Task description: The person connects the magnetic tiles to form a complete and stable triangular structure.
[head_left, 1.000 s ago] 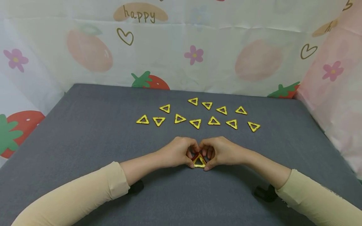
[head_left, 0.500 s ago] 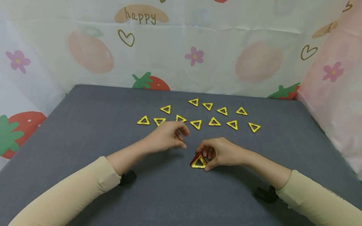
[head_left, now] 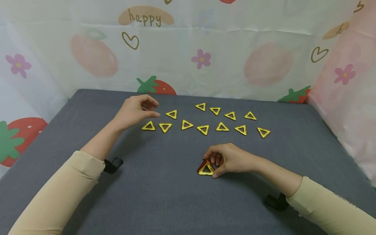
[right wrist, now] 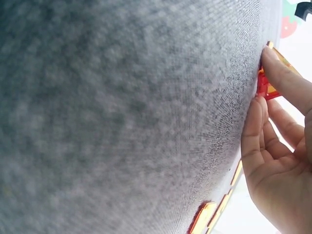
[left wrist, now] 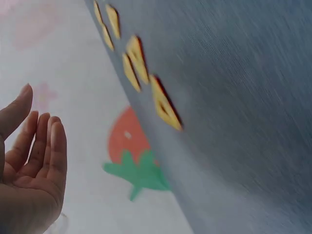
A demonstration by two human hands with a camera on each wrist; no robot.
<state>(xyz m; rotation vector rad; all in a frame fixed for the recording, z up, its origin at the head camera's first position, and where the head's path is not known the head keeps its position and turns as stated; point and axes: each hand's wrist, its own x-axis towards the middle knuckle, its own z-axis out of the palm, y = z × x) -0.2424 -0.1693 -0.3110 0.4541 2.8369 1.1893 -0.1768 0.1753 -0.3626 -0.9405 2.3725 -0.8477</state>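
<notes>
L hand [head_left: 136, 109] aloft nr yel. triangles [head_left: 148, 129]

Triangle cluster [head_left: 202, 169], flat yellow triangles [head_left: 222, 129]

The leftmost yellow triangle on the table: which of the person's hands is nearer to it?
Left. The left hand is raised close by the leftmost triangle; the right hand is farther off, rightward and on the near side, holding the red-and-yellow piece.

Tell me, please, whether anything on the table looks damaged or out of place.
Nothing stands out. The loose yellow triangles point different ways, but they lie flat and apart, with no visible breaks. The right hand holds a red-and-yellow piece whose far side is hidden, so I cannot judge that part.
</notes>
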